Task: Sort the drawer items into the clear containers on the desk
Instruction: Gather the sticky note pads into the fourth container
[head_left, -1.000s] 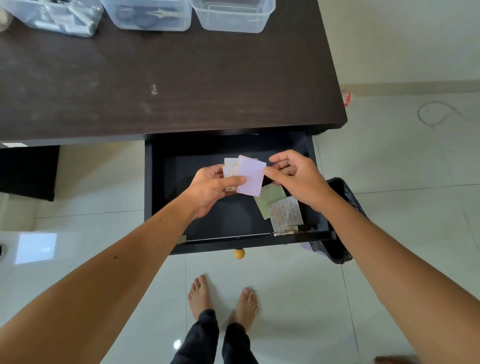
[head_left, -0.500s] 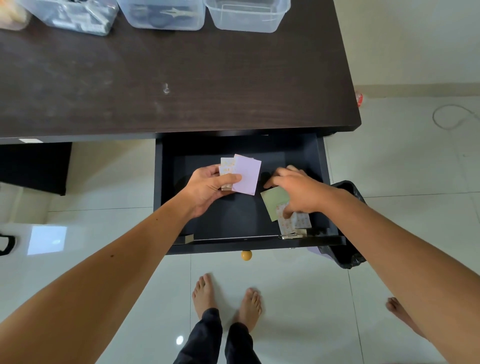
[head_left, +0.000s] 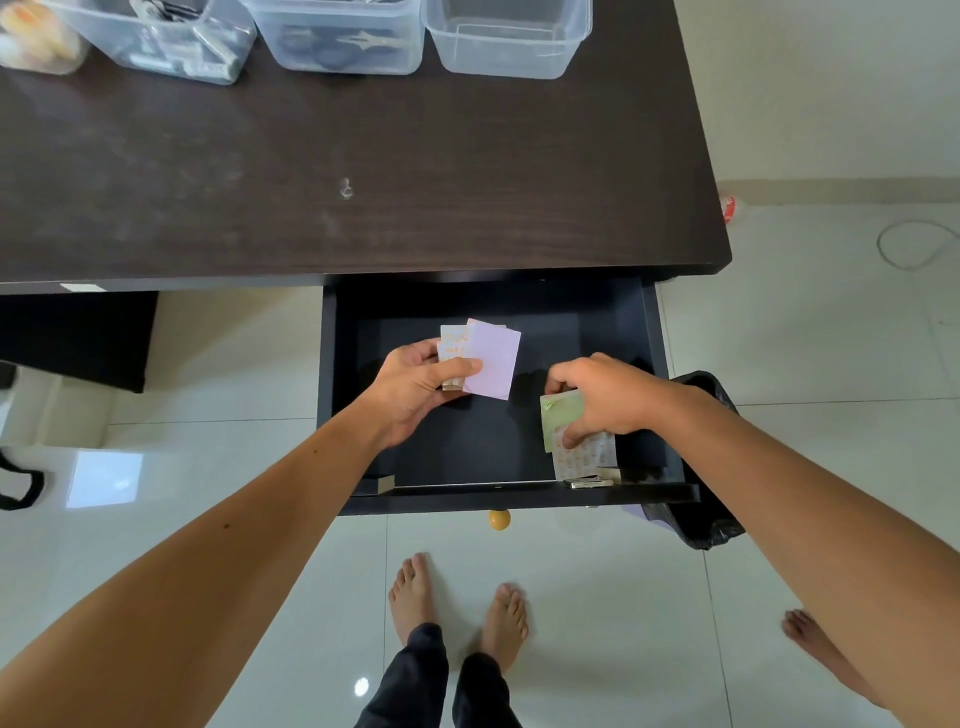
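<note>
The dark drawer (head_left: 670, 395) stands pulled out under the desk (head_left: 363, 171). Over its middle, my left hand (head_left: 415, 387) grips a small stack of paper notes (head_left: 491, 358), a lilac one on top and a patterned one behind. My right hand (head_left: 605, 397) is down at the drawer's right side, fingers curled on a green note (head_left: 558, 415), with the thumb on a patterned sheet (head_left: 589, 460) below it. Clear containers line the desk's far edge: one with metal items (head_left: 171, 39), one with dark items (head_left: 343, 36) and one that looks bare (head_left: 511, 39).
A black bin bag (head_left: 711, 525) sits right of the drawer. The drawer's yellow knob (head_left: 499, 518) points toward my bare feet (head_left: 457, 608). A small metal piece (head_left: 589, 483) lies at the drawer's front right corner. Another person's foot (head_left: 810, 636) shows lower right.
My right hand left the stack in my left hand, dropped to the drawer's right side and now has its fingers on the green note. My left hand stayed put with its notes.
</note>
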